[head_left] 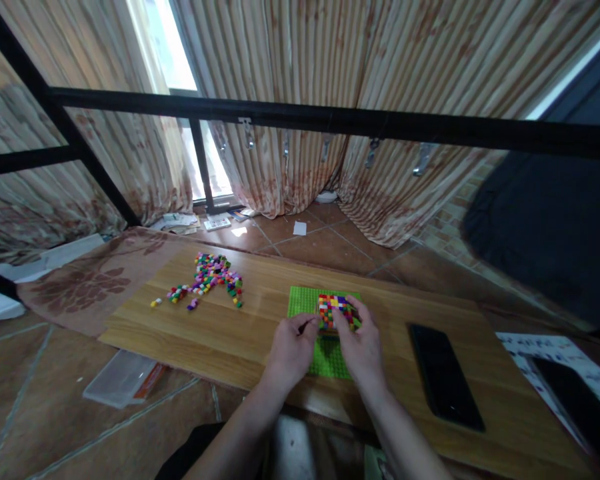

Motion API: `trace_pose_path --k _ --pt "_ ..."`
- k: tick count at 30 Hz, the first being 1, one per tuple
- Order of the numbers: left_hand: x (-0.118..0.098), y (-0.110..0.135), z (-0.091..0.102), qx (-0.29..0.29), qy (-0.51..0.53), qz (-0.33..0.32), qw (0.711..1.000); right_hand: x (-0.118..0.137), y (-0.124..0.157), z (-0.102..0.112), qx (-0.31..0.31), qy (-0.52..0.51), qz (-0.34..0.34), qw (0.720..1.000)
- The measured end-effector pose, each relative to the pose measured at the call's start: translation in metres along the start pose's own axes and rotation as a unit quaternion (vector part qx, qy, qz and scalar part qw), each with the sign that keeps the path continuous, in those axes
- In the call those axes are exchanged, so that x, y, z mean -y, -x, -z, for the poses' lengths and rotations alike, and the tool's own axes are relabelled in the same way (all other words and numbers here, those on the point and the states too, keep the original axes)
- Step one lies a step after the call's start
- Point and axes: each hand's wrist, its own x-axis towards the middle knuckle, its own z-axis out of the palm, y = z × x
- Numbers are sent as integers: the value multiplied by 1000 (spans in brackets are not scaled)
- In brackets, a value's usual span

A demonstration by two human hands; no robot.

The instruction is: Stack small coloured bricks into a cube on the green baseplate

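Note:
A green baseplate (301,301) lies on the wooden table (260,320) in front of me. On it stands a block of small multicoloured bricks (333,307). My right hand (361,343) rests against the block's near right side, fingers curled around it. My left hand (290,350) sits at the plate's near left edge, its fingers pinched together next to the block; what they pinch is too small to see. A loose pile of coloured bricks (211,277) is spread on the table to the far left.
A black phone (445,375) lies on the table at the right. A patterned paper with a dark device (575,393) sits at the far right. A black metal frame (300,120) crosses overhead before curtains. A clear plastic box (123,379) lies on the tiled floor.

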Motion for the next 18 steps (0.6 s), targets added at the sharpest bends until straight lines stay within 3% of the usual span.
trace_pose_path --k 2,5,9,13,15,18 --pt "-4 0 3 -10 96 60 994 4 -5 10 -50 -32 -14 998" --pt "-13 1 9 -31 258 153 953 12 -15 29 -137 -79 -17 987" --pt "-24 1 17 -63 361 197 909 20 -19 40 -180 -155 -29 971" --pt "-30 1 17 -23 397 230 888 29 -8 35 -73 -133 7 988" --pt "-32 2 16 15 408 237 882 36 0 30 11 -77 74 994" --pt "-33 5 15 61 420 241 873 47 12 23 112 34 177 977"
